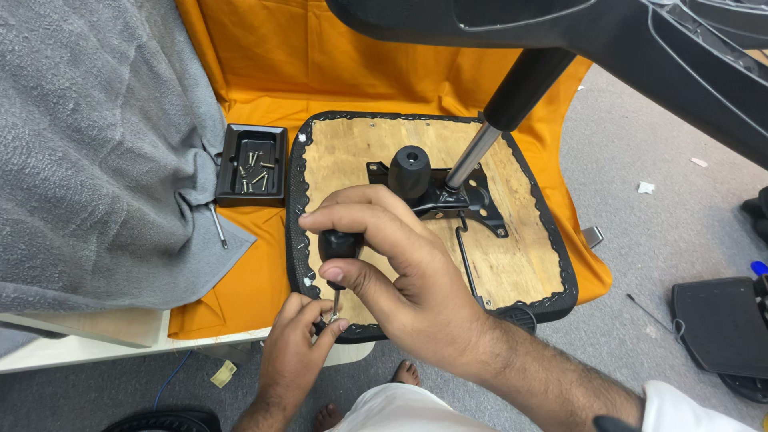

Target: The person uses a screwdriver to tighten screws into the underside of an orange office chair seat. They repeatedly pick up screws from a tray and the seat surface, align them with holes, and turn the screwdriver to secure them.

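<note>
An upturned chair seat [512, 256] with a bare plywood underside and black edging lies on an orange cloth. My right hand [384, 256] grips the black handle of a screwdriver [338, 246], held upright near the seat's front left corner. My left hand [300, 344] pinches a small screw at the screwdriver's tip, against the seat's front edge. A black metal mechanism plate [472, 200] with a round knob [410, 170] is fixed at the seat's middle, and a gas cylinder [500, 120] rises from it.
A small black tray [232, 160] holding several screws sits left of the seat. A grey blanket [88, 144] covers the table's left side. The chair's black base [608, 40] looms across the top. Black chair parts [716, 324] lie on the grey carpet at right. My bare feet show below.
</note>
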